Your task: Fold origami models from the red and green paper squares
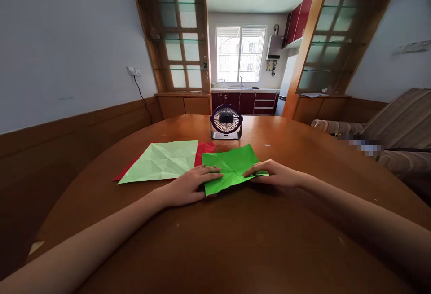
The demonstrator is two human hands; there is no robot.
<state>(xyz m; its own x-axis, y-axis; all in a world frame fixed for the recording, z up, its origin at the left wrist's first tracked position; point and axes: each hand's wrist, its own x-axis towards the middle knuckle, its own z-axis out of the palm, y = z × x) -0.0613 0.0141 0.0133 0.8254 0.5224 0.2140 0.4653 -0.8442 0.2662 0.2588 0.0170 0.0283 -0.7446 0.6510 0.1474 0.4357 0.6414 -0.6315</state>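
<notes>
We had a bright green sheet (232,161) of paper between our two hands, over the wooden surface (235,244). It was a vivid, even green, four-sided, and set a little askew, so its far right corner stood up higher than the rest. Fine creases ran across it and met near the middle, just to the left of our right fingertips. The far edge waved gently, and the near edge slanted up from the left hand toward the right, bending slightly on its way.

Our left hand (193,181) lay at the sheet's left side, fingers loosely extended over the top and the thumb passing under the near left corner, so the paper sat between them. Our right hand (269,173) was partly closed on the right edge, fingers curved over the green face and the thumb low at the near margin; how firmly it pinched, we could not tell.

Beyond and to the left of the left hand was a pale green sheet (164,161), crossed by many folds, lying over a red sheet (204,150) that showed at both sides. Beyond both hands stood a small dark fan (226,120).
</notes>
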